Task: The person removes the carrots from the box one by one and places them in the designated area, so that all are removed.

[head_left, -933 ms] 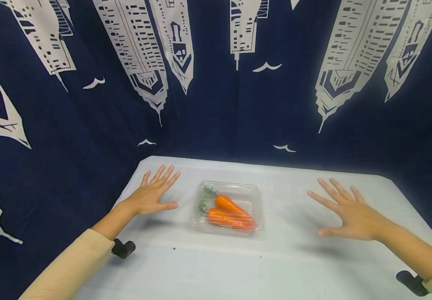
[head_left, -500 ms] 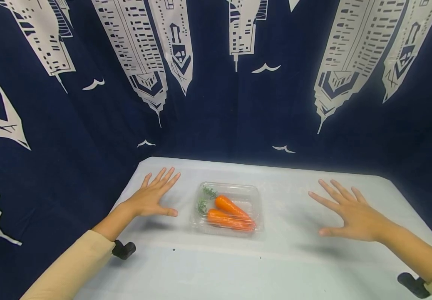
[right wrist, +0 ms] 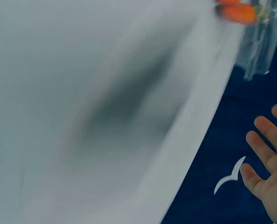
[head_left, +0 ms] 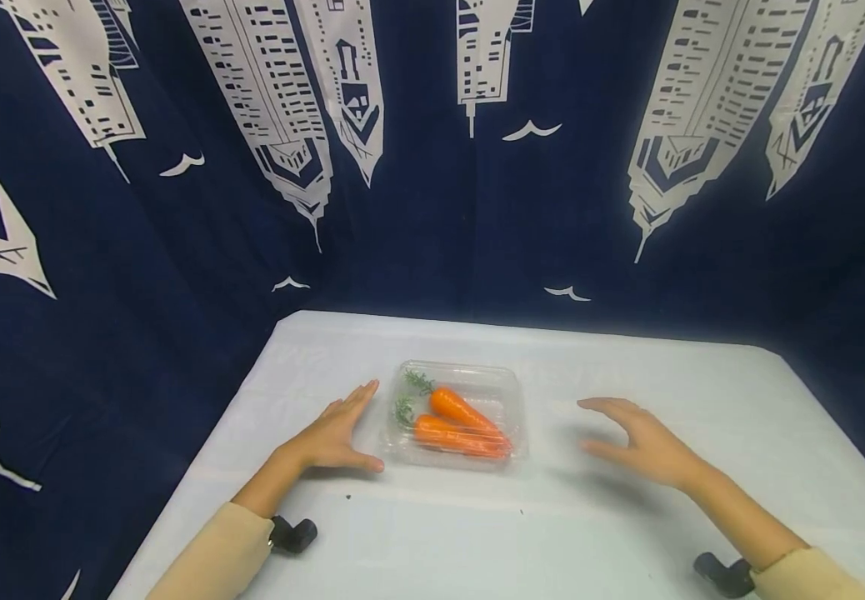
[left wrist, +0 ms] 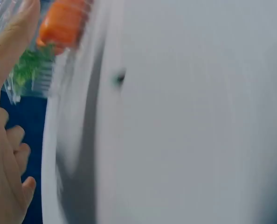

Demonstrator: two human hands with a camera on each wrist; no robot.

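A clear plastic container point(head_left: 503, 392) stands on the white table, its lid down. Inside it lie two orange carrots point(head_left: 457, 437) with feathery green tops toward the left. Just left of the container is my left hand point(head_left: 331, 437), thumb and fingers spread apart and holding nothing. To the right, across a wider gap, my right hand point(head_left: 646, 442) hovers with thumb and fingers apart, also holding nothing. In the left wrist view the thumb point(left wrist: 12, 42) overlaps the container's edge. The right wrist view has the fingers point(right wrist: 264, 144) loosely extended, with the container above them.
A white cloth covers the table point(head_left: 432, 542), with small dark specks near the front. Behind hangs a navy curtain point(head_left: 432, 225) printed with white buildings and birds. Dark wrist cameras point(head_left: 293, 535) sit under both forearms.
Both hands have come inward toward the container and slightly nearer the front. Each has turned so its palm faces the container more. The container and carrots have stayed in place.
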